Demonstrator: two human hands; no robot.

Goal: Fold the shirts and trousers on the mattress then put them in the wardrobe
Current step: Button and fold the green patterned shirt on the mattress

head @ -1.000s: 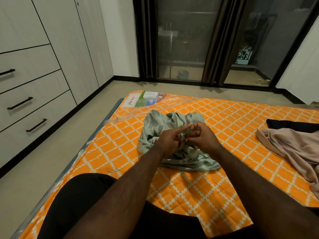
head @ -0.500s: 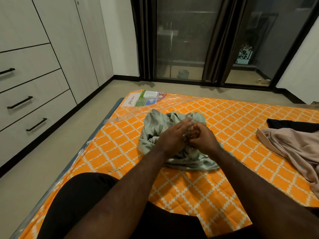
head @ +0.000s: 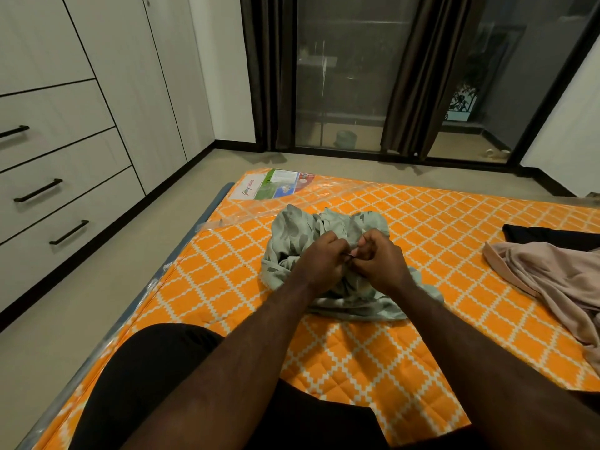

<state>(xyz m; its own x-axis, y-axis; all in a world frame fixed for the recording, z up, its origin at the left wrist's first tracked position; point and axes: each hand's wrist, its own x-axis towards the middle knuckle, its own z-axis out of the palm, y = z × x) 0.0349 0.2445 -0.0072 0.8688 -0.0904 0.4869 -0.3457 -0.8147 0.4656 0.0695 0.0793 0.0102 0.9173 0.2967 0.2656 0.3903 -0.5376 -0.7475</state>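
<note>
A crumpled grey-green patterned shirt (head: 302, 235) lies in the middle of the orange quilted mattress (head: 438, 222). My left hand (head: 321, 263) and my right hand (head: 380, 259) sit side by side on top of it, fingers curled, each pinching a small bit of its fabric between them. A pale pink garment (head: 548, 274) lies heaped at the right edge, partly over a black garment (head: 545, 233). The wardrobe (head: 65, 141) with drawers and black handles stands along the left wall, doors closed.
Bare floor runs between the mattress's left edge and the wardrobe. Dark curtains and a glass sliding door (head: 344, 76) stand beyond the mattress. My black-clad leg (head: 146, 384) rests on the near left corner. Clear plastic wrap (head: 259, 206) covers the mattress's far left corner.
My left index finger, stretched out a second ago, has curled in. Both hands have drawn tighter together on the shirt's fabric; the shirt has barely shifted.
</note>
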